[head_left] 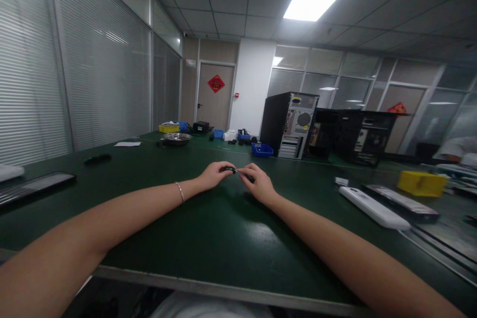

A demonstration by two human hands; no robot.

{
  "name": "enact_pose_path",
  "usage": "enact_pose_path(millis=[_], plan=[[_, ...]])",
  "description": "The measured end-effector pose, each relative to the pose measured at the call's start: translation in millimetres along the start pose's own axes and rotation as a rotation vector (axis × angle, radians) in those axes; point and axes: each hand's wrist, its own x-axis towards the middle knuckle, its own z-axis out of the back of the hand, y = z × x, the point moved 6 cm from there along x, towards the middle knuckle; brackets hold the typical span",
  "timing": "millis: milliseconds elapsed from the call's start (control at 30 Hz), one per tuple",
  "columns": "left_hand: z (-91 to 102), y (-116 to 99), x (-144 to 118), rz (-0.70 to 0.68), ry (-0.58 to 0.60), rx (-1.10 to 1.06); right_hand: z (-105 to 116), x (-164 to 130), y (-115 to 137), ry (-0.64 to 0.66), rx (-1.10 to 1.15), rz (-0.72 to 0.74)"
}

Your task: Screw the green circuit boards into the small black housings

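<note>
Over the middle of the green table [208,248], my two hands meet nearly fingertip to fingertip. My left hand [213,177], with a bracelet at its wrist, is closed in a pinch on a small black part [232,170] whose exact kind is too small to make out. Closed round a thin tool is my right hand [261,187]; the tool looks like a small screwdriver [250,178] with a dark handle and a shiny metal shaft. Its tip points left and meets the black part, or comes very close to it. The fingers partly hide both items.
Behind my hands are a blue bin [262,149], a metal bowl [176,139] and a black computer tower [278,121]. To the right lie a white power strip [372,207] and a yellow bin [421,183]. A dark keyboard-like panel [37,187] is at left. A person's arm shows far right.
</note>
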Motion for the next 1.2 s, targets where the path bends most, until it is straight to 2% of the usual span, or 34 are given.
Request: enact_pose_path(millis=[300, 633, 1000, 1200], plan=[[1.3, -10.6, -4.5, -0.083, 0.003, 0.132, 3.7, -3.5, 5.7, 0.027, -0.127, 0.002], [2.0, -21.5, -10.1, -0.154, 0.011, 0.139, 2.1, -4.1, 7.9, 0.027, -0.079, 0.006], [-7.9, -1.7, -5.9, -0.048, 0.037, -0.012, -0.7, -4.1, 5.9, -0.009, -0.020, -0.008], [-9.4, -0.5, -4.3, 0.009, 0.050, -0.105, -1.1, -3.1, 2.6, -0.026, 0.012, -0.020]])
